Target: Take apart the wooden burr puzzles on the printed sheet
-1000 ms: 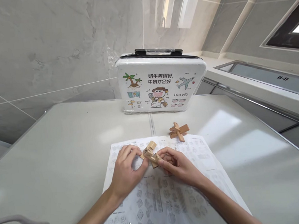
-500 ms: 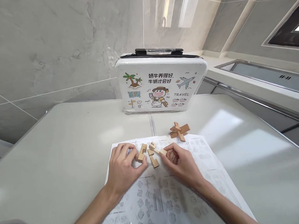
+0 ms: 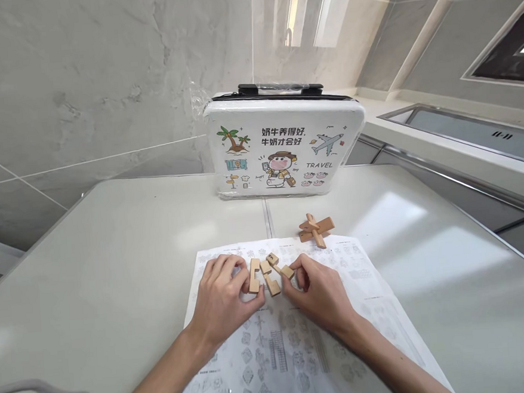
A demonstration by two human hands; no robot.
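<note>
Three notched wooden puzzle pieces lie apart on a printed instruction sheet (image 3: 299,343) in front of me. My left hand (image 3: 222,298) pinches the left piece (image 3: 254,275), which lies flat on the paper. My right hand (image 3: 318,291) pinches the end of the right piece (image 3: 279,266). A third piece (image 3: 269,278) rests between my two hands, and I cannot tell whether a finger touches it. An assembled wooden cross puzzle (image 3: 315,229) sits just beyond the sheet's far right corner, untouched.
A white carry case (image 3: 285,141) with cartoon travel prints and a black handle stands upright at the back of the white table (image 3: 113,243). A grey cable (image 3: 37,389) loops at the lower left. A tiled wall rises behind, and a ledge runs along the right.
The joined wooden puzzle I held has come apart into three pieces. My hands have lowered them onto the sheet and spread them side by side.
</note>
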